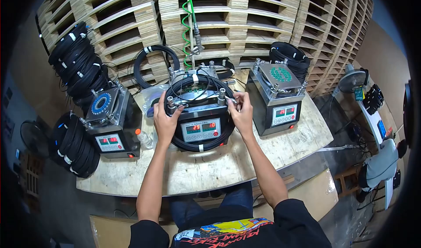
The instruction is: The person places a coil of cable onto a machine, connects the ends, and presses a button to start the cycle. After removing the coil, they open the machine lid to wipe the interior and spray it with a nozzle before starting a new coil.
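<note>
Coiled black cable [188, 146], mid-worktop [123, 178], ringing centre machine [197, 113]; likely light, springy. Left hand [165, 122] at nine o'clock, right hand [241, 116] at three; tightness of grip, cannot tell. Best held at twelve o'clock, by white tape [195, 78].

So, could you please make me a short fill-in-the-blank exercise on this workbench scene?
1. The left hand and right hand are at the machine in the ____ of the row of three.
2. The tape on the black cable coil between the hands is ____.
3. The small bottle has an ____ cap.
4. The ring atop the leftmost machine is ____.

Missing words: middle; white; orange; blue.
</note>
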The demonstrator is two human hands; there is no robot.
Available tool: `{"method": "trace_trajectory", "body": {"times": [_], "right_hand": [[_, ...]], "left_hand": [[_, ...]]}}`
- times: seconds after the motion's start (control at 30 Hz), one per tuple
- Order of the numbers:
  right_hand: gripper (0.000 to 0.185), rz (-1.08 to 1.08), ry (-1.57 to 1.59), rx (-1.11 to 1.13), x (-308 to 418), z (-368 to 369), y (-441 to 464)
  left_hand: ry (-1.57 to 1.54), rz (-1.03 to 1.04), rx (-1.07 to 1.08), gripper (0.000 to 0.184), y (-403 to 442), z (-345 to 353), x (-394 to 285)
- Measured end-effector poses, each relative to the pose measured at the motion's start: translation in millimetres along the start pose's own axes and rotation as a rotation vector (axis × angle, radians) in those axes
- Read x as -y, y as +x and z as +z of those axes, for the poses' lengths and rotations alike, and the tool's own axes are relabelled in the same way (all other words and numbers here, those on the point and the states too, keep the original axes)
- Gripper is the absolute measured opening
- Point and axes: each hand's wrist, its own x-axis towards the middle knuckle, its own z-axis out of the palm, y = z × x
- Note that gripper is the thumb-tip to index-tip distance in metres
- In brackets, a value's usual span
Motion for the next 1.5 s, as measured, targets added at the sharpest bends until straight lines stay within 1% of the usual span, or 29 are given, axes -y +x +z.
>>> {"method": "trace_trajectory", "body": {"times": [0.1,0.13,0.17,0.23,0.27,0.3,0.37,0.4,0.43,0.5,0.57,0.63,0.7,0.73,0.77,0.83,0.87,0.9,0.97,1.0,1.07,1.17,1.23,1.3,1.33,1.37,1.43,1.47,1.5], "right_hand": [[0.021,-0.042,-0.013,0.023,-5.7,12.0,-14.2],[0.023,-0.045,-0.019,0.021,4.8,22.2,-20.1],[0.034,-0.065,-0.02,0.037,7.6,29.7,-20.7],[0.051,-0.029,-0.006,0.08,21.7,39.1,-24.8],[0.065,-0.104,0.053,0.152,13.5,45.5,-28.4],[0.065,-0.219,-0.07,0.182,18.3,50.7,-32.0],[0.063,-0.118,0.094,0.276,22.6,55.0,-32.9],[0.056,-0.073,0.075,0.241,32.5,49.6,-25.9],[0.045,-0.126,0.071,0.116,34.0,49.7,-17.1],[0.034,-0.243,-0.012,-0.059,43.4,50.7,20.6],[0.026,-0.261,-0.066,0.039,56.0,56.0,72.5],[0.024,-0.316,-0.152,0.265,43.8,70.6,128.1],[0.025,-0.269,-0.451,0.704,34.5,81.2,173.2],[0.028,-0.359,-0.521,0.836,13.8,92.3,193.5],[0.028,-0.331,-0.605,0.956,-2.8,103.8,207.2],[0.029,-0.319,-0.802,1.145,6.4,114.1,214.5],[0.028,-0.317,-0.887,1.17,1.0,120.4,215.7],[0.023,-0.291,-0.883,1.104,-18.3,129.2,217.2],[0.019,-0.445,-1.042,1.109,-23.7,142.3,216.8],[0.019,-0.449,-1.04,1.107,-25.6,146.7,218.6],[0.016,-0.511,-1.083,1.197,-30.9,151.2,219.9],[0.015,-0.444,-1.028,1.172,-9.0,138.3,211.8],[0.018,-0.466,-1.037,1.218,-12.2,139.4,218.3],[0.016,-0.393,-0.836,1.244,-15.8,143.5,224.2],[0.012,-0.119,-0.669,1.279,7.8,133.4,222.5],[0.013,-0.027,-0.602,1.271,8.4,130.9,223.6],[0.014,-0.041,-0.707,1.245,13.4,121.7,220.4],[0.014,-0.042,-0.706,1.244,14.5,115.6,216.0],[0.017,-0.256,-0.651,1.086,11.7,107.9,207.7]], "left_hand": [[0.013,-0.032,0.004,0.081,2.2,-0.3,-3.2],[0.012,-0.022,0.005,0.081,2.6,-0.4,-3.3],[0.014,-0.013,0.009,0.081,1.9,-1.4,-3.1],[0.022,-0.027,0.012,0.083,1.7,-2.3,-3.6],[0.023,-0.017,0.006,0.083,1.4,-1.7,-1.0],[0.023,-0.006,0.001,0.084,1.7,-1.3,-0.4],[0.01,-0.038,0.003,0.085,0.8,-0.5,-0.6],[0.023,-0.029,-0.003,0.086,1.0,0.3,0.3],[0.036,-0.021,-0.011,0.086,1.3,1.0,1.6],[0.033,-0.017,-0.021,0.088,0.4,2.8,6.0],[0.044,-0.033,-0.016,0.088,-0.7,4.8,10.5],[0.05,-0.038,-0.015,0.088,-1.2,3.5,8.4],[0.055,-0.043,-0.018,0.088,-1.5,3.1,6.2],[0.047,-0.042,-0.017,0.088,-1.5,2.7,5.7],[0.04,-0.041,-0.016,0.088,-1.1,2.0,5.2],[0.042,-0.05,-0.015,0.087,-1.1,1.5,4.4],[0.045,-0.052,-0.014,0.087,-1.4,1.0,3.9],[0.047,-0.054,-0.012,0.087,-1.0,0.6,3.0],[0.039,-0.044,-0.017,0.087,-1.9,0.9,5.1],[0.027,-0.035,-0.019,0.087,-1.1,1.5,6.3],[0.036,-0.026,-0.029,0.086,-0.7,2.9,8.1],[0.046,-0.032,-0.026,0.086,-1.9,2.7,5.9],[0.051,-0.049,-0.025,0.086,-2.0,2.9,3.6],[0.048,-0.04,-0.035,0.085,-2.6,2.7,4.3],[0.051,-0.026,-0.038,0.085,-2.2,1.8,3.1],[0.058,-0.032,-0.034,0.085,-3.7,0.2,3.4],[0.043,-0.06,0.007,0.088,0.1,-2.8,-2.1],[0.03,-0.067,0.062,0.08,-0.4,-7.2,-4.9],[0.031,-0.067,0.06,0.08,1.1,-6.9,1.5]]}}
